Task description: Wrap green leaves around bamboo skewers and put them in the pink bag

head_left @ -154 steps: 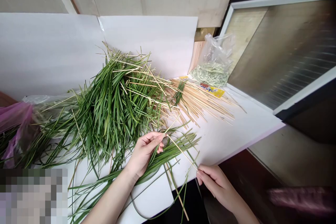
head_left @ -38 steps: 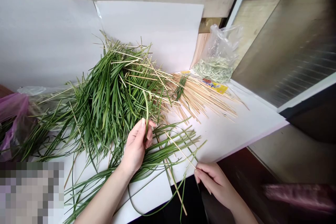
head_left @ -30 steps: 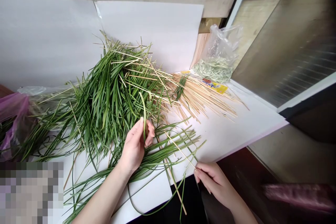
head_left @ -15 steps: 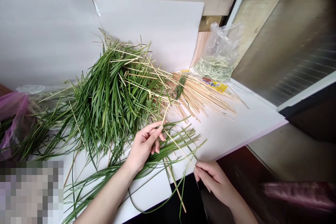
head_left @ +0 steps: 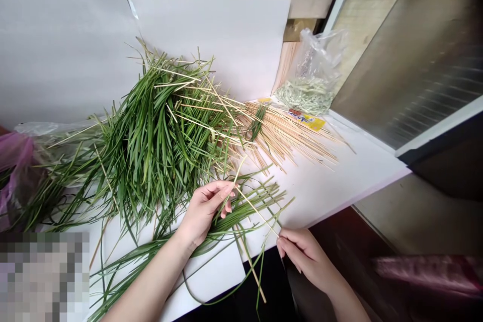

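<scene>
My left hand (head_left: pixel 209 204) is closed in a pinch on a garlic chive (head_left: pixel 240 167), whose pale stem end sticks up past the fingertips. From there a thin bamboo skewer (head_left: pixel 258 212) slants down to my right hand (head_left: pixel 302 250), which grips its other end. The skewer's tip meets the chive at my left fingertips; whether it pierces the stem I cannot tell. Beneath my left hand lies a loose bunch of garlic chives (head_left: pixel 260 204), stem ends to the right. Another skewer (head_left: pixel 253 271) hangs over the table's front edge.
A tall heap of chives (head_left: pixel 151 131) with skewers across it stands at the back. Right of it are many bamboo skewers (head_left: pixel 290 136) and a clear plastic bag (head_left: pixel 320 60) of pale green shreds. A purple bag (head_left: pixel 18 156) sits left. The white table (head_left: pixel 362 161) ends front right.
The whole view has shifted slightly. My hands keep the same hold on the chive and the skewer, with hardly any movement relative to each other.
</scene>
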Tool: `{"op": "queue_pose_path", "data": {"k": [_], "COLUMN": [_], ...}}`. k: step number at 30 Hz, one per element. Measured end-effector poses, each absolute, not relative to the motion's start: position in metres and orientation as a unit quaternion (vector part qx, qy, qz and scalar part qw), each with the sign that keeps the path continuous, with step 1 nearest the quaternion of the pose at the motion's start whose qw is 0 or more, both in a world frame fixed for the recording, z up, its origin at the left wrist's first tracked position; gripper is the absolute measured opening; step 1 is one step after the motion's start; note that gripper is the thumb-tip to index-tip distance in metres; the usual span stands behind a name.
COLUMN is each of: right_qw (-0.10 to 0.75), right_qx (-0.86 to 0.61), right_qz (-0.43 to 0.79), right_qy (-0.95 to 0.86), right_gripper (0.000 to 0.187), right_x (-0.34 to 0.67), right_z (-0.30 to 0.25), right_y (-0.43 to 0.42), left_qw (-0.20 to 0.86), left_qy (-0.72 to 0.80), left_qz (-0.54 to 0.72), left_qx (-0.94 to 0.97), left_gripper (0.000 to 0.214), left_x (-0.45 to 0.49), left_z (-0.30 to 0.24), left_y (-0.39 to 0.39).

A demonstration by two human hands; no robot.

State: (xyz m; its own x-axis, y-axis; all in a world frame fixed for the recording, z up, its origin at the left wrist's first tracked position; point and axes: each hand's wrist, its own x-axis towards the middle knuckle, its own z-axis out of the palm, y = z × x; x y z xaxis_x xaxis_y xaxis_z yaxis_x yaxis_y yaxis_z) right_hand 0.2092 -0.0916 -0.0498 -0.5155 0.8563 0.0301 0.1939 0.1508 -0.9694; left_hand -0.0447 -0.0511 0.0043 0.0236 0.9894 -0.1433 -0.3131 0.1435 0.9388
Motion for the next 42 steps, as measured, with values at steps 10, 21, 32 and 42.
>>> {"op": "queue_pose_path", "data": {"k": [10,21,32,42], "right_qw": [0.299,0.303,0.301,0.308], "right_qx": [-0.388,-0.381,-0.388,-0.385], "right_qz": [0.535,0.542,0.542,0.537], "right_qy": [-0.688,-0.685,-0.682,-0.685], "right_gripper": [0.053,0.050,0.054,0.052], "right_x": [0.2080,0.2086,0.2080,0.2090], "right_z": [-0.0469,-0.0446,-0.0455,-0.0490], "right_y": [-0.0900,-0.0902,-0.0904,-0.0911], "left_qw": [0.611,0.611,0.589,0.568], "left_qy": [0.436,0.438,0.446,0.461], "left_qz": [0.549,0.553,0.558,0.563], "left_qx": [0.367,0.358,0.379,0.384], "left_gripper": [0.020,0.021,0.021,0.023], "left_x": [-0.0451,-0.0450,-0.0455,-0.0450], "left_z": [0.0024,0.0040,0.0039,0.0016], "left_y": [-0.0503,-0.0511,-0.0503,-0.0510]}}
